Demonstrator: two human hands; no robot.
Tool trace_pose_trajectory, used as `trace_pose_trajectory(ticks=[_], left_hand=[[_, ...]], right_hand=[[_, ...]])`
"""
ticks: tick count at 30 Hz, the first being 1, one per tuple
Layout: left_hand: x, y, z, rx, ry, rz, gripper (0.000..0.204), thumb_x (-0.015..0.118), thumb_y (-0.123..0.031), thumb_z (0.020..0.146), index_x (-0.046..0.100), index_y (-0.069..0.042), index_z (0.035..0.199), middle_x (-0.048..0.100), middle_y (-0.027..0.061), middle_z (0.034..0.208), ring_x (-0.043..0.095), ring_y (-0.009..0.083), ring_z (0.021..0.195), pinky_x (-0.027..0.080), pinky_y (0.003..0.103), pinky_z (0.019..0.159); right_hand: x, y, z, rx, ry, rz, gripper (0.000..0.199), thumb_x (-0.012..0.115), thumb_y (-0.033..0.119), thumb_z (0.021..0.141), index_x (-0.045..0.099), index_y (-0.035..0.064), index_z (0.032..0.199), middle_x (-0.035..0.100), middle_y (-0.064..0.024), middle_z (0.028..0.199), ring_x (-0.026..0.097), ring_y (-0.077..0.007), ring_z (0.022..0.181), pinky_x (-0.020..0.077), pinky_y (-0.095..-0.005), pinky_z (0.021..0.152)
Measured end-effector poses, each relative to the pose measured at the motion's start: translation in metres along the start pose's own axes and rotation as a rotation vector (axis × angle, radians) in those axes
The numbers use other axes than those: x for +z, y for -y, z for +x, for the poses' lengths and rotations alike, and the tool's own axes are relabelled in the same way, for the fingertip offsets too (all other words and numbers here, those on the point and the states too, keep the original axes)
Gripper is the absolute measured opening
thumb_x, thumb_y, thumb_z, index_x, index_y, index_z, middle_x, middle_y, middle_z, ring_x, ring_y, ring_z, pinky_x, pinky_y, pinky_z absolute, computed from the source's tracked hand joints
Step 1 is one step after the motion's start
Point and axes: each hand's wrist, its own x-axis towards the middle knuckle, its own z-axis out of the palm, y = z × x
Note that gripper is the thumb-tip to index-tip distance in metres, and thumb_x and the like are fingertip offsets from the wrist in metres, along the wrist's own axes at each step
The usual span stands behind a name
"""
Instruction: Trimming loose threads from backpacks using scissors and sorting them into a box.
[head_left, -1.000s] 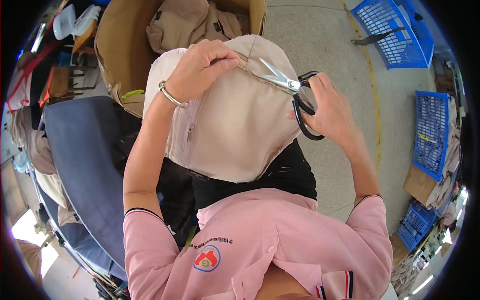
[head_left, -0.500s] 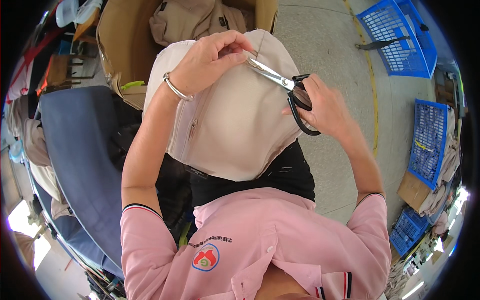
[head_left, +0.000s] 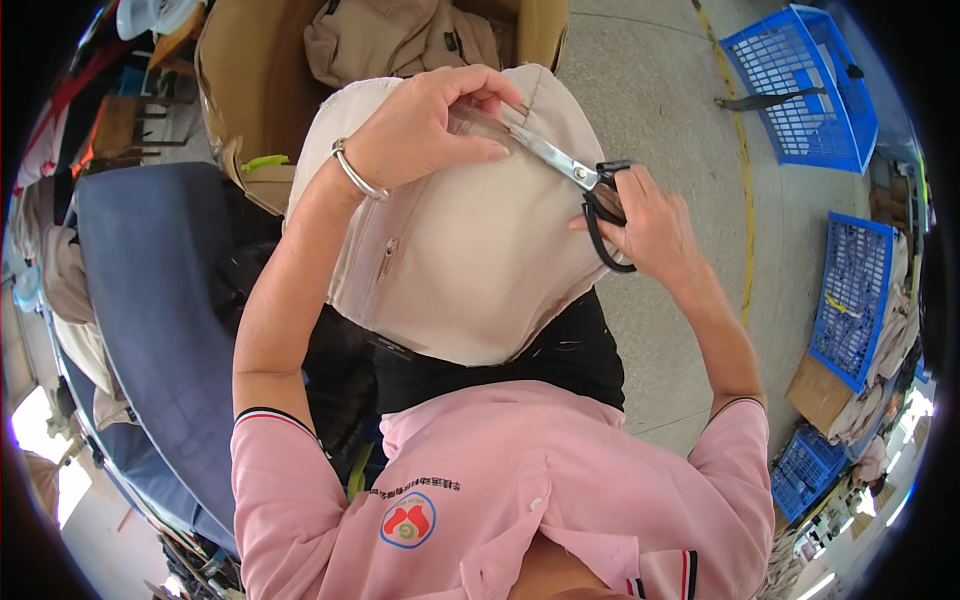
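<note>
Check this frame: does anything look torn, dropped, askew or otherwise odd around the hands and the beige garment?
Nothing stands out. The left hand pinches the beige garment on the lap, and the right hand holds scissors with blades at the pinched spot. No tear or stain shows. The cardboard box behind holds similar folded garments.

A garment (head_left: 470, 260) lies on the person's lap; a cardboard box (head_left: 250, 90) stands behind it, crates (head_left: 810, 90) on the floor (head_left: 650, 130) to the right.

Left hand (head_left: 425, 130) palm down, fingers curled in a pinch, forearm extended forward. Right hand (head_left: 645, 225) closed in a grip, elbow bent.
</note>
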Motion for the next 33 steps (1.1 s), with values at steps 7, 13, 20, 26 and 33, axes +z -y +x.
trace_pose_trajectory(ticks=[7, 13, 20, 26, 33], left_hand=[[0.002, 0.003, 0.002, 0.010, -0.013, -0.011, 0.042, 0.078, -0.007, 0.074, 0.067, -0.010, 0.114, 0.055, -0.0036, 0.090, 0.052, 0.0055, 0.082, 0.044, 0.020, 0.074], [0.005, 0.003, 0.002, 0.007, -0.041, -0.023, 0.045, 0.078, -0.007, 0.073, 0.065, -0.011, 0.116, 0.054, -0.0038, 0.090, 0.052, 0.0047, 0.081, 0.043, 0.019, 0.073], [0.005, 0.004, 0.003, -0.024, -0.048, 0.008, 0.050, 0.079, -0.010, 0.073, 0.063, -0.011, 0.120, 0.054, -0.0036, 0.090, 0.052, 0.0053, 0.081, 0.044, 0.020, 0.072], [-0.004, 0.013, -0.010, 0.115, -0.268, 0.281, 0.047, 0.079, -0.019, 0.074, 0.064, -0.010, 0.117, 0.063, 0.0039, 0.108, 0.058, 0.0181, 0.100, 0.047, 0.031, 0.087], [-0.021, 0.035, -0.124, -0.176, -0.990, 0.459, 0.045, 0.078, -0.020, 0.080, 0.065, -0.005, 0.121, 0.059, 0.0122, 0.133, 0.051, 0.0276, 0.126, 0.038, 0.038, 0.107]], right_hand=[[0.000, -0.002, 0.000, 0.006, -0.004, -0.021, 0.056, 0.084, 0.045, 0.070, 0.055, 0.0019, 0.091, 0.054, -0.0082, 0.080, 0.060, -0.0275, 0.058, 0.0490, -0.0359, 0.048], [-0.015, 0.004, 0.019, 0.026, 0.072, -0.111, 0.059, 0.077, 0.055, 0.074, 0.054, 0.0016, 0.087, 0.056, -0.0092, 0.082, 0.065, -0.0264, 0.062, 0.0503, -0.0367, 0.047], [-0.017, -0.001, 0.018, 0.006, 0.129, -0.105, 0.060, 0.075, 0.056, 0.076, 0.054, 0.0011, 0.085, 0.058, -0.0108, 0.080, 0.065, -0.0300, 0.063, 0.0505, -0.0389, 0.049], [-0.013, -0.011, 0.017, 0.187, 0.195, 0.060, 0.059, 0.075, 0.055, 0.078, 0.053, 0.0006, 0.083, 0.058, -0.0127, 0.073, 0.062, -0.0319, 0.062, 0.0498, -0.0407, 0.057], [-0.010, -0.019, 0.008, 0.313, 0.139, 0.185, 0.056, 0.076, 0.052, 0.080, 0.052, 0.0005, 0.082, 0.053, -0.0125, 0.068, 0.055, -0.0290, 0.061, 0.0461, -0.0384, 0.058]])
